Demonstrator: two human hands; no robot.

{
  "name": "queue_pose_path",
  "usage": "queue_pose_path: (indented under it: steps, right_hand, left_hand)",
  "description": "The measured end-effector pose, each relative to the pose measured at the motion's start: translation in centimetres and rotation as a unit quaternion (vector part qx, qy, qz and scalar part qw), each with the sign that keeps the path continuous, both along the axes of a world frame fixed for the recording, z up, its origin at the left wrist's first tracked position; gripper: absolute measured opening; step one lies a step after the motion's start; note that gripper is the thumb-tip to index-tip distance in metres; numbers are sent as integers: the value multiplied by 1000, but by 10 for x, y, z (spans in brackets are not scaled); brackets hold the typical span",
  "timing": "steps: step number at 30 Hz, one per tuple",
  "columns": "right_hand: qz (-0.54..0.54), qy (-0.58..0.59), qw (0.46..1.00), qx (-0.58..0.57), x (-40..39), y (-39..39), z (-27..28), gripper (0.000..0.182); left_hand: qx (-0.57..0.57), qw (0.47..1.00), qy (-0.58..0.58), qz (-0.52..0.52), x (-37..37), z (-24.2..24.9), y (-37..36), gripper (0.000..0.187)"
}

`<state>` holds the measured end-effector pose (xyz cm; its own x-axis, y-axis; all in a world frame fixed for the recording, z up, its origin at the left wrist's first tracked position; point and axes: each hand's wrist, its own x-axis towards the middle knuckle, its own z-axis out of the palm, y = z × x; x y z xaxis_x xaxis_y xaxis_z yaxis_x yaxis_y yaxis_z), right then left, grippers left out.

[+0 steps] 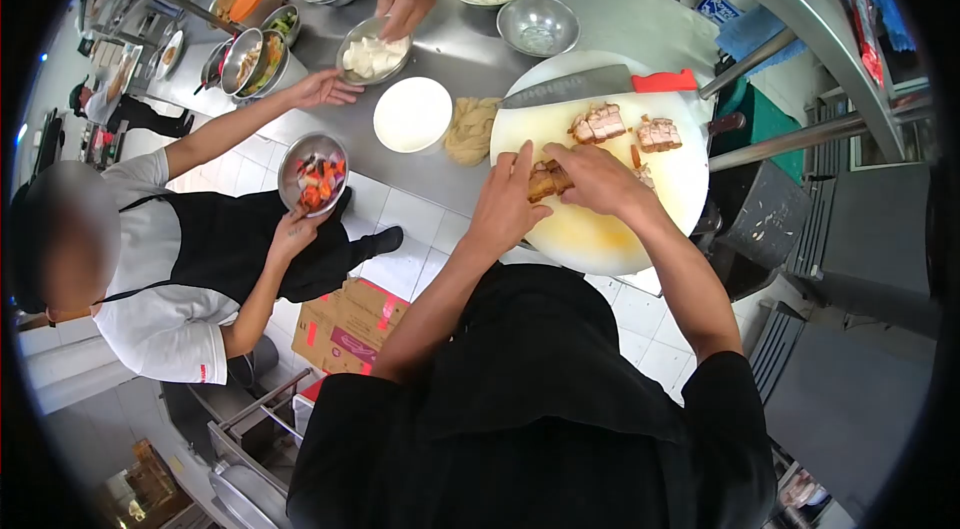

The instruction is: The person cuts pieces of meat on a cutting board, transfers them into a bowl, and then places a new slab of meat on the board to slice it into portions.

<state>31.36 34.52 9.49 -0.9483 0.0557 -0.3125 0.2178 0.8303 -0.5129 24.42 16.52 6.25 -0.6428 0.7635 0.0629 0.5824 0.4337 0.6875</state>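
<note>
On the round white cutting board [600, 239], a browned slab of roast pork belly [547, 182] lies between my two hands. My left hand [505, 201] is against its left end, fingers and thumb curved around it. My right hand [605, 179] holds the other end, with the fingertips on top. Beyond them lie two cut portions, sliced pork belly [598, 124] and a second sliced pork piece [660, 135], with small scraps beside my right hand. A cleaver with a red handle [664, 81] rests flat across the far part of the board.
Left of the board are a folded tan cloth [471, 131] and a white plate [412, 115]. A co-worker holds a bowl of chopped vegetables [313, 175] and reaches toward a bowl of white pieces [375, 53], which another person's hand touches. A metal bowl [538, 26] stands behind the board.
</note>
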Motion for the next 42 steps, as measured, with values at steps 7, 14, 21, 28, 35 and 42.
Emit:
queue_pose_path:
  steps: [7, 14, 21, 28, 35, 42]
  right_hand:
    - [13, 3, 1000, -20, 0, -2, -3, 51]
    - [-10, 152, 988, -9, 5, 21, 5, 47]
    - [-68, 116, 990, 48, 1, 79, 21, 51]
    - [-87, 92, 988, 90, 5, 76, 9, 69]
    - [-31, 106, 990, 83, -8, 88, -17, 66]
    - [-4, 147, 986, 84, -1, 88, 1, 46]
  left_hand:
    - [-35, 996, -72, -44, -16, 2, -2, 60]
    - [91, 994, -22, -60, -28, 3, 25, 50]
    - [132, 986, 10, -100, -42, 3, 100, 52]
    - [140, 987, 46, -71, -35, -17, 97, 65]
    - [80, 995, -17, -58, -27, -16, 99, 71]
    - [134, 989, -26, -64, -24, -12, 101, 67]
